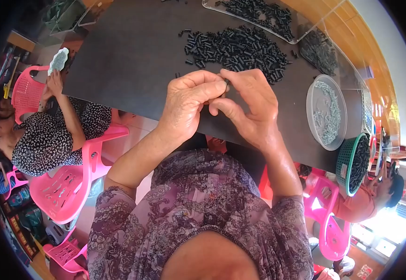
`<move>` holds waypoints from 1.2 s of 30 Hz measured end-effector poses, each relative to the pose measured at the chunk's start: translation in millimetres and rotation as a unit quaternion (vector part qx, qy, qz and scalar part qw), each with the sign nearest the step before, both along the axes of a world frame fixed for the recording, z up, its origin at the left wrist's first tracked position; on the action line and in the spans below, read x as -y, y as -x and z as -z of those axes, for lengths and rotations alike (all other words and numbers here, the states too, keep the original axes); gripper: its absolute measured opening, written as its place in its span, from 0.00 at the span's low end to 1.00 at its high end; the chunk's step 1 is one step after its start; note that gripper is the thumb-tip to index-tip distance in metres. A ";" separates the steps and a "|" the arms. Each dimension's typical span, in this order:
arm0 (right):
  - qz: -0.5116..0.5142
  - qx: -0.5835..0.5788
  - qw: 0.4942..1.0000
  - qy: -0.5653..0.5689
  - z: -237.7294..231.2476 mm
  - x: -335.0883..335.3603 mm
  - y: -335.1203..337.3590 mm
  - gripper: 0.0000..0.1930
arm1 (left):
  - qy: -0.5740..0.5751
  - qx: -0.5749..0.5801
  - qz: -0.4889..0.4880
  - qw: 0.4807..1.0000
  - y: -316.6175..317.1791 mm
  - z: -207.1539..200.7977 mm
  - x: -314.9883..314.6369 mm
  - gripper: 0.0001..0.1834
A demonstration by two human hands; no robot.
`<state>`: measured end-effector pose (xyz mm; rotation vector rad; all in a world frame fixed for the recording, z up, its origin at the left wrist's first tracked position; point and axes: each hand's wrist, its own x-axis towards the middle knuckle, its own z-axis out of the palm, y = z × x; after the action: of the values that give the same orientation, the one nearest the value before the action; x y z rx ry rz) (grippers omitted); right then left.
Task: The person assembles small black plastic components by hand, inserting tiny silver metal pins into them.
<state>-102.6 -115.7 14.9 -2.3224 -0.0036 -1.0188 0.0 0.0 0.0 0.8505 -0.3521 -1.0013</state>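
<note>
My left hand [184,103] is closed in a pinch, thumb against forefinger, over the near part of the dark table [128,60]. Between the fingertips of both hands shows a small black cylindrical piece [227,81], mostly covered by the fingers. My right hand [257,108] curls in from the other side, and its fingertips touch the same piece. Just beyond the hands lies a loose pile of short black cylindrical pieces [240,51]. To the right of my right hand stands a round clear dish [310,114] with small silvery parts [326,116] in it.
A clear tray [240,27] of more black pieces is at the far side. A green basket [344,163] filled with dark pieces sits at the table's right corner. On the left, a person [44,135] holds a pale dish [59,60] near pink chairs [63,191].
</note>
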 end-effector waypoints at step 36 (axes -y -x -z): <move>0.028 -0.003 0.979 0.201 15.9 6.0 12.9 0.25 | -0.051 -0.010 0.024 0.998 12.6 15.1 -2.2 0.08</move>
<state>-115.5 -121.7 -1.1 -2.7017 -0.1552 -1.1232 -12.6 2.2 -15.1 0.9266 -0.3078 -1.0782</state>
